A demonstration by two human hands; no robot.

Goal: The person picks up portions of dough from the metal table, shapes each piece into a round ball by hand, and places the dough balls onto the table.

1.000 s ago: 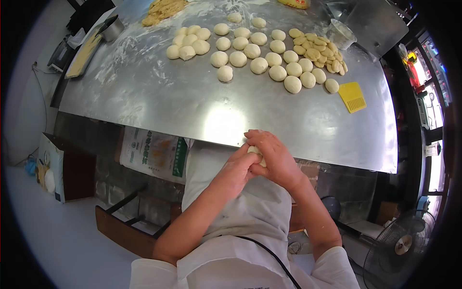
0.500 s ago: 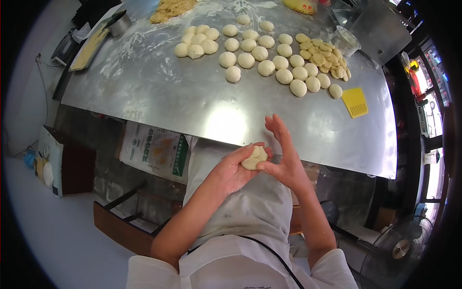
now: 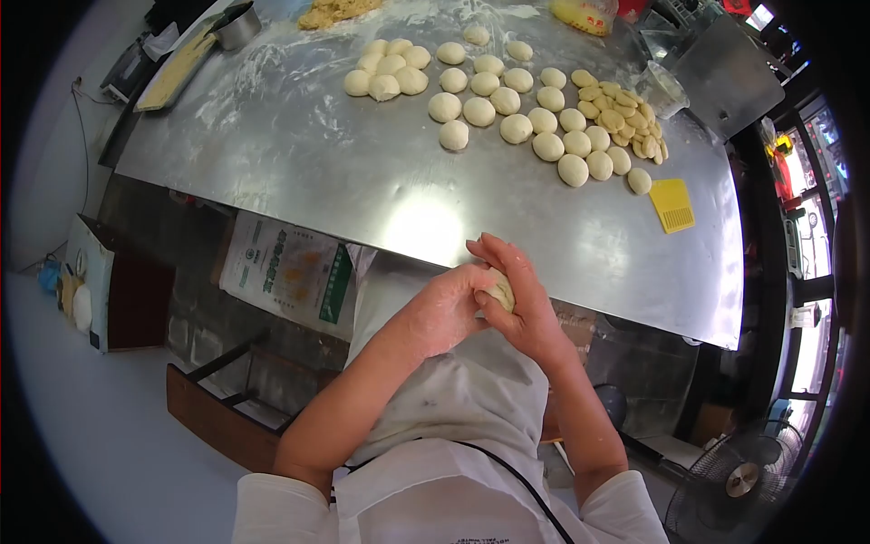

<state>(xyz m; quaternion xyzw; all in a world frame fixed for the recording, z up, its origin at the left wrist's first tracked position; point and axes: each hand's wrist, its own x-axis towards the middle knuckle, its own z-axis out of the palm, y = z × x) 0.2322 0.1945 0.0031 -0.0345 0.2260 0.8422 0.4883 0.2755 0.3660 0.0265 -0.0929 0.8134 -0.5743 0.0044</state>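
Note:
A pale piece of dough [image 3: 500, 290] sits between my two hands, just off the table's front edge and above my apron. My left hand [image 3: 442, 310] cups it from the left, thumb pressed against it. Over its right side curls my right hand [image 3: 526, 308], with fingers and thumb closed around it. Much of the dough is hidden by my fingers. On the table beyond, round dough balls [image 3: 479, 111] lie spread out in loose rows. Another cluster of dough balls [image 3: 390, 64] is grouped to their left.
Flat dough pieces [image 3: 625, 113] are heaped at the right of the metal table [image 3: 299, 172], near a yellow scraper [image 3: 671, 205] and a clear container [image 3: 662, 89]. Back left are a metal pot [image 3: 237, 27] and a tray [image 3: 177, 74]. A fan [image 3: 741, 479] stands lower right.
My right hand has come in from the side, its raised fingers folding over the dough. Both hands now enclose it more fully. The view has shifted slightly.

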